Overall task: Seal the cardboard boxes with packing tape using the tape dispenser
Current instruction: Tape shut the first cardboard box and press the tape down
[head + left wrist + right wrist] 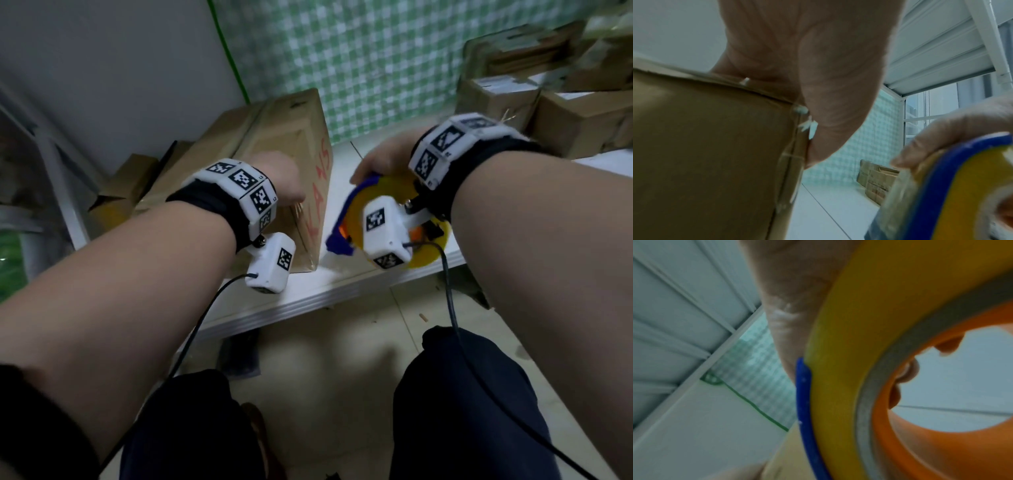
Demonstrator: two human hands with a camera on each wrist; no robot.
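Pressing on the top edge of the big cardboard box (pixel 274 164), at about ten o'clock on the white shelf (pixel 342 281), the left hand (pixel 281 181) could slip and tip it, though I cannot tell how its fingers lie. Red letters on the box read "KANS". At two o'clock, the right hand (pixel 380 161) has its fingers curled around the tape dispenser (pixel 356 219), just beside the box, and the tape could stick crooked if the box slides.
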